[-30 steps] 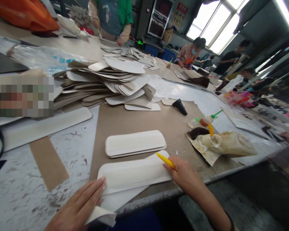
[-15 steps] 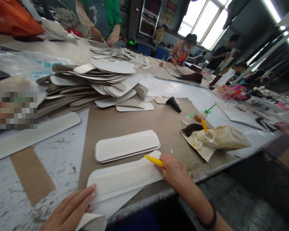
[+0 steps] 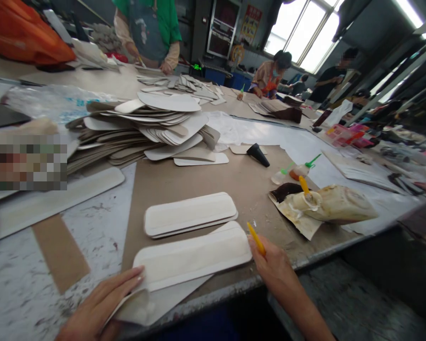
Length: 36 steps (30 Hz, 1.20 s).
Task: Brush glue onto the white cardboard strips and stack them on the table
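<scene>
My right hand [image 3: 275,265] is closed round a slim yellow glue spreader [image 3: 256,239], its tip pointing up and left. That hand is just beyond the right end of a long white panel with rounded corners [image 3: 195,255]. My left hand [image 3: 104,298] has its fingertips at the panel's left end. A pale sheet [image 3: 170,300] lies partly under the panel, and its curled left end is caught in my left hand; the thumb is hidden. Behind the panel rests a short stack of similar white panels [image 3: 191,213].
A large pile of pale cut panels [image 3: 142,128] stands behind. At right lies a stained plastic bottle [image 3: 344,206] with another yellow stick in its neck. Near it are small green-tipped bottles [image 3: 301,170] and a black cone [image 3: 258,155]. A co-worker [image 3: 149,38] stands across the table.
My right hand has moved off the panel, right and slightly down, and the yellow spreader now points more upright. My left hand stays at the panel's left end, with the curled sheet showing more.
</scene>
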Tool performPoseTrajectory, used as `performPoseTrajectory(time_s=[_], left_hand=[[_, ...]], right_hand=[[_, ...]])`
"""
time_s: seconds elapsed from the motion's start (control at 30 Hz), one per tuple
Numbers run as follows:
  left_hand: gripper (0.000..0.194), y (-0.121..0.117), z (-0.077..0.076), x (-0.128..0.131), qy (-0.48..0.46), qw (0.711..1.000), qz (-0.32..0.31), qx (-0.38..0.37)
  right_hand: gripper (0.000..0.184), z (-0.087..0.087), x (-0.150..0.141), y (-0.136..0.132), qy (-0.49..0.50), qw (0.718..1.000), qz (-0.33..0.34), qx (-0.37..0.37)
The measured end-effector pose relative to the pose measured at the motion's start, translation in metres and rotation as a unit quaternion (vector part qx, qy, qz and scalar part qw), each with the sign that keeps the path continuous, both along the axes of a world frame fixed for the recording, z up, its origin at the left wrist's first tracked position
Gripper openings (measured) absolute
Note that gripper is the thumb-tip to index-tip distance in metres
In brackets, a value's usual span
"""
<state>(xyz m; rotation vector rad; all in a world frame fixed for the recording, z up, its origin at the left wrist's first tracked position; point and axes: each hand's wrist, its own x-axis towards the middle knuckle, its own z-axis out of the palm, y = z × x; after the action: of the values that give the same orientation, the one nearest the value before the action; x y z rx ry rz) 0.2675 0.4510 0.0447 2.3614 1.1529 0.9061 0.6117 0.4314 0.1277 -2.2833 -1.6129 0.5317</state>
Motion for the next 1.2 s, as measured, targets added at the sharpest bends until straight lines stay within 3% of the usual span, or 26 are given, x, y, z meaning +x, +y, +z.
performPoseTrajectory(time_s=[0.07, 0.1, 0.13, 0.23, 0.27, 0.33, 0.5, 0.67, 0.97, 1.2], left_hand=[[0.03, 0.001, 0.016, 0.002, -0.035, 0.995, 0.028, -0.085], [0.029, 0.001, 0.025, 0.005, -0.049, 0.983, 0.03, -0.173], [0.028, 0.003, 0.034, 0.008, -0.104, 0.962, 0.096, -0.236], [0.037, 0.01, 0.058, 0.021, -0.279, 0.839, 0.232, -0.405], [0.041, 0.012, 0.065, 0.025, -0.332, 0.798, 0.267, -0.427], [0.044, 0.016, 0.074, 0.029, -0.378, 0.755, 0.3, -0.443], [0.041, 0.012, 0.078, 0.029, -0.397, 0.738, 0.273, -0.472], [0.046, 0.004, 0.085, 0.028, -0.432, 0.673, 0.226, -0.556], [0.039, 0.001, 0.092, 0.027, -0.472, 0.645, 0.249, -0.547], [0.028, 0.001, 0.096, 0.03, -0.51, 0.615, 0.269, -0.538]], right_hand=[[0.032, -0.002, 0.0, 0.002, 0.089, 0.995, -0.046, 0.006], [0.033, -0.004, 0.0, 0.003, 0.137, 0.988, -0.068, 0.0], [0.035, -0.007, 0.001, 0.004, 0.183, 0.979, -0.087, -0.006], [0.04, -0.014, 0.001, 0.003, 0.291, 0.948, -0.13, -0.009], [0.042, -0.016, 0.001, 0.002, 0.314, 0.938, -0.143, 0.001], [0.044, -0.015, -0.002, -0.001, 0.343, 0.923, -0.17, 0.022], [0.046, -0.005, -0.016, -0.005, 0.364, 0.913, -0.183, 0.019], [0.046, -0.002, -0.034, -0.005, 0.359, 0.917, -0.169, 0.046], [0.044, 0.004, -0.053, -0.01, 0.295, 0.941, -0.166, 0.025], [0.046, -0.005, -0.053, -0.018, 0.284, 0.946, -0.156, 0.007]])
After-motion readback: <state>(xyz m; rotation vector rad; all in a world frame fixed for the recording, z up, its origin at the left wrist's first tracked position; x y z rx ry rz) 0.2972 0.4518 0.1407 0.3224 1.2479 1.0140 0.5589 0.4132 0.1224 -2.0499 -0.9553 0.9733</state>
